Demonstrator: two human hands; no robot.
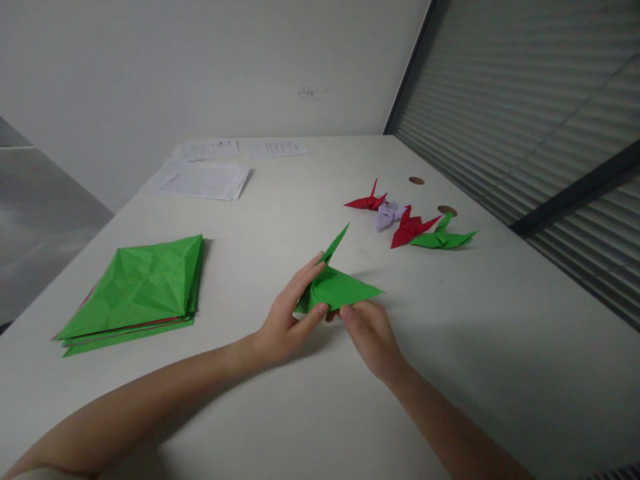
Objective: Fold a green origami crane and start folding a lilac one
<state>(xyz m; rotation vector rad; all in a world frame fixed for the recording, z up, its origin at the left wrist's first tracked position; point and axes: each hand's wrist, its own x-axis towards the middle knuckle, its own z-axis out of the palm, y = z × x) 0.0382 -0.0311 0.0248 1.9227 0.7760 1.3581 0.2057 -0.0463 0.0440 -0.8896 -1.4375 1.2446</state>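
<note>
A green folded paper figure (338,285) with a thin point sticking up to the right is held just above the white table (490,347). My left hand (290,317) pinches its left side between thumb and fingers. My right hand (369,333) grips its lower edge from below, fingers curled under the paper. Both hands are closed on the same piece.
A stack of creased green sheets with a red one under them (137,290) lies at the left. Several finished paper cranes, red (367,201), lilac (388,215), red (411,228) and green (443,237), sit at the right. Printed papers (203,179) lie at the back. Window blinds run along the right edge.
</note>
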